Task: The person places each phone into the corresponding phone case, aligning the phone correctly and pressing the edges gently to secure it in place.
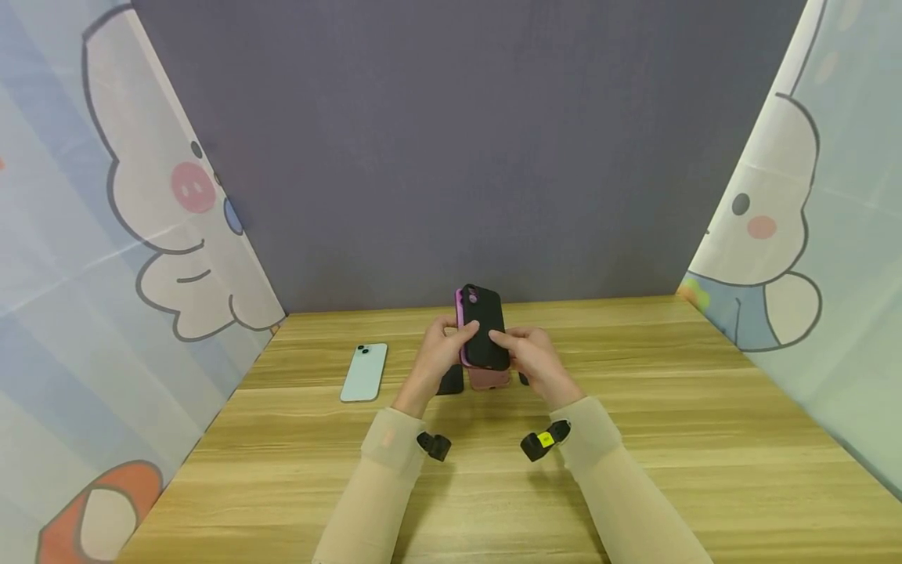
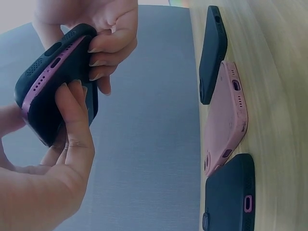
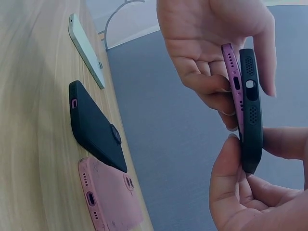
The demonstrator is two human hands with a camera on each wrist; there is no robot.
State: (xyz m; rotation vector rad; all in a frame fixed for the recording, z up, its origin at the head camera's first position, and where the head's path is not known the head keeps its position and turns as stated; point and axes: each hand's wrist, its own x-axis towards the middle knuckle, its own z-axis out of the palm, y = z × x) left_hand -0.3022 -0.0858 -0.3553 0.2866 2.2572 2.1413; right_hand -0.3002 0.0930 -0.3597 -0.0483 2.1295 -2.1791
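Both hands hold a black phone case [image 1: 486, 337] above the table, together with a purple-edged piece [image 3: 235, 79] that has a port and speaker holes. Whether that piece is a phone or another case, I cannot tell. In the right wrist view the two stand slightly apart at one end and meet at the other. My left hand [image 1: 440, 351] grips the left side, its thumb on the black back. My right hand [image 1: 535, 360] pinches the lower right side, thumb also on the back. A pink phone case [image 2: 226, 115] lies on the table beneath.
On the wooden table [image 1: 282, 478], a black-cased phone [image 3: 94, 127] lies left of the pink case, and another dark one [image 2: 213, 53] lies to its right. A pale mint phone [image 1: 364, 374] is farther left. A grey panel [image 1: 451, 157] stands behind, with printed curtains at both sides.
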